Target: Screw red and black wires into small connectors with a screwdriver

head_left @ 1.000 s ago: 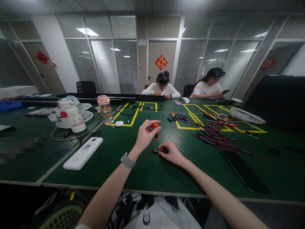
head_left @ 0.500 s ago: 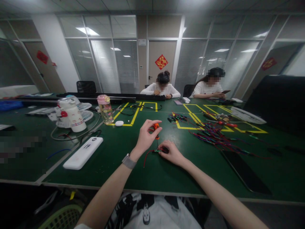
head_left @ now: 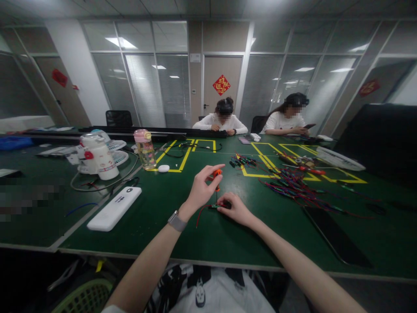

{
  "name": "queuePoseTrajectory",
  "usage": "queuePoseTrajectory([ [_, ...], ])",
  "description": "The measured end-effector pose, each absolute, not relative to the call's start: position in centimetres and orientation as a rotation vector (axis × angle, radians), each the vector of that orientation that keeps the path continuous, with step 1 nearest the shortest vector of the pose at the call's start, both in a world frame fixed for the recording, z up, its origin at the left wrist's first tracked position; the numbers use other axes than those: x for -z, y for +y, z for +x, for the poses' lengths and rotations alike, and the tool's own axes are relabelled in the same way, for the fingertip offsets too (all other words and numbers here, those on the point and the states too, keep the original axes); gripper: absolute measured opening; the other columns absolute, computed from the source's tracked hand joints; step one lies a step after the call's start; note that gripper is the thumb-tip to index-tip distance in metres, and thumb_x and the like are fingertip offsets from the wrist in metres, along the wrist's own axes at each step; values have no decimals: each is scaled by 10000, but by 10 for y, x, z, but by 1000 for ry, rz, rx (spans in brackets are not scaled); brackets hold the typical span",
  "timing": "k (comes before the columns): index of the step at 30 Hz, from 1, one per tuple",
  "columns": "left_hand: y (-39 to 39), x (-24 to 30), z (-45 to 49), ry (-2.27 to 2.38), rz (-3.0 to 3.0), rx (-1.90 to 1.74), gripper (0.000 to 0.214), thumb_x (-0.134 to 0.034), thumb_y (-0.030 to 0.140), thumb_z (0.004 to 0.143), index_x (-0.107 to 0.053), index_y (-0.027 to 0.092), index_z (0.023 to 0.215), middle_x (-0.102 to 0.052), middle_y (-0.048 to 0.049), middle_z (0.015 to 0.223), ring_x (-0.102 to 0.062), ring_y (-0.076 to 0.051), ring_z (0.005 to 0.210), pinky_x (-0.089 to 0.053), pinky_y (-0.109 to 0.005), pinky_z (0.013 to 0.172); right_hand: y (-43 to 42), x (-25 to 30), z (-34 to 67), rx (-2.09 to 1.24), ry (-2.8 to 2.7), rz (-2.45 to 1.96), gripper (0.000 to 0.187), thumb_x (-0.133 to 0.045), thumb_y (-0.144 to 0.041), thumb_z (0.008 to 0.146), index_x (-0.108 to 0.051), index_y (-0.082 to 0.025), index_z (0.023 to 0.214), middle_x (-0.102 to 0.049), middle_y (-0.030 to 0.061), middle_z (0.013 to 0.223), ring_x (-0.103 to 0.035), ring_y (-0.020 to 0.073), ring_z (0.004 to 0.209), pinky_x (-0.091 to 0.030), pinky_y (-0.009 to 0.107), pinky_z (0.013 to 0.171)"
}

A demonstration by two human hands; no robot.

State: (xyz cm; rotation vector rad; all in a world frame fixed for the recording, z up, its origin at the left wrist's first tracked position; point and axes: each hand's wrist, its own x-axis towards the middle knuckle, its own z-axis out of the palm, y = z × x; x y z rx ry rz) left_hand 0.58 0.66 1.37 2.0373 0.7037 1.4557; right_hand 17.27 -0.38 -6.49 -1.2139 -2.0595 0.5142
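The left hand [head_left: 202, 189] pinches the orange handle of a small screwdriver [head_left: 216, 175], its grip pressed together around the handle's top between thumb and fingertips. The screwdriver stands nearly upright. Its long axis runs from the handle down a thin shaft, whose tip appears to meet a small green part [head_left: 213, 206] lying on the green surface [head_left: 208, 243].

The right hand [head_left: 236, 208] rests low on the surface just right of the tool, its grip pinching that part and pinning it down. The part thus lies directly below the left grip and at the right fingertips, with the right hand nearer. A red wire [head_left: 199, 214] curls from the part leftward and toward the person. A white flat device [head_left: 114, 208] lies well apart to the left, and a tangle of coloured wires [head_left: 293, 184] to the right.
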Motion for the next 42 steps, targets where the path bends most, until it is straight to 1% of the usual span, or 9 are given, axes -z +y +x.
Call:
queuePoseTrajectory([
  [4, 8, -12, 7, 610, 1940, -1441, 333, -498, 248, 918, -586, 207, 1237, -624, -83, 1104, -629, -150, 883, -540, -241, 709, -3, 65, 174, -549, -2042, -1224, 84, -688, -178, 731, -674, -185, 813, -641, 16, 762, -558, 184, 793, -415, 319, 766],
  [10, 5, -15, 7, 796, 2068, -1613, 196, -623, 243, 843, -683, 221, 1028, -611, -41, 961, -593, -152, 887, -520, -232, 702, -6, 60, 172, -541, -2056, -1227, 77, -684, -162, 731, -673, -184, 804, -633, 15, 752, -550, 185, 784, -405, 321, 767],
  [17, 9, -11, 8, 590, 1877, -1456, 311, -475, 261, 932, -597, 200, 1212, -620, -84, 1091, -630, -153, 890, -538, -265, 743, -5, 60, 173, -523, -2098, -1201, 87, -672, -163, 746, -659, -192, 827, -627, 10, 759, -546, 185, 792, -389, 338, 797],
  [20, 9, -11, 8, 656, 1904, -1505, 261, -551, 268, 892, -643, 203, 1127, -615, -60, 1008, -619, -139, 829, -533, -241, 694, -5, 60, 173, -511, -2114, -1203, 89, -672, -156, 745, -659, -193, 825, -621, 8, 747, -536, 184, 781, -384, 335, 787],
  [23, 7, -13, 7, 767, 1972, -1583, 197, -618, 276, 847, -685, 210, 1021, -604, -46, 967, -598, -147, 873, -515, -217, 685, -6, 58, 172, -514, -2115, -1215, 94, -674, -144, 741, -662, -188, 823, -615, 9, 742, -532, 184, 782, -381, 326, 775],
  [30, 7, -15, 8, 532, 1749, -1316, 382, -451, 267, 932, -541, 199, 1297, -627, -101, 1147, -630, -180, 960, -541, -305, 801, -7, 57, 171, -529, -2100, -1218, 83, -675, -142, 742, -657, -185, 810, -604, 4, 739, -527, 176, 768, -382, 313, 769],
  [35, 6, -19, 8, 515, 1793, -1262, 333, -536, 269, 888, -620, 180, 1198, -654, -88, 1037, -641, -168, 869, -542, -297, 776, -7, 58, 172, -535, -2097, -1224, 85, -676, -149, 744, -658, -188, 818, -611, 4, 751, -527, 179, 781, -378, 317, 779],
  [39, 4, -17, 10, 688, 1986, -1473, 230, -661, 282, 813, -697, 222, 1032, -575, -30, 905, -582, -127, 771, -519, -232, 671, -6, 59, 172, -541, -2100, -1229, 85, -667, -161, 749, -652, -196, 826, -612, 5, 760, -527, 185, 791, -382, 324, 780],
  [42, 3, -15, 11, 785, 2080, -1599, 224, -659, 295, 823, -700, 239, 1036, -550, -17, 852, -550, -123, 753, -500, -229, 675, -6, 60, 172, -531, -2108, -1233, 88, -659, -159, 746, -648, -194, 826, -606, 6, 757, -526, 184, 781, -385, 324, 770],
])
